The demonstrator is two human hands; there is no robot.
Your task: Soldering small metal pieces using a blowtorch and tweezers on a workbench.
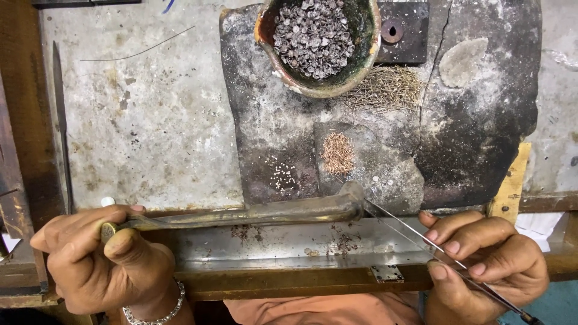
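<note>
My left hand (99, 256) grips the near end of a long brass blowpipe (259, 213), which lies across the bench edge with its curved tip toward a dark scorched slab (481, 120). My right hand (487, 265) holds thin metal tweezers (415, 235), their points reaching up to the blowpipe's tip. On the slab, just beyond the tip, rest a small pile of short copper-coloured wire bits (337, 153) and a cluster of tiny silver beads (283, 176).
A worn clay bowl (367, 48) of small grey metal pieces stands at the slab's far side, with a heap of fine wire pins (385, 87) beside it. A metal tray (289, 244) runs along the bench front. A long file (60, 120) lies at the left.
</note>
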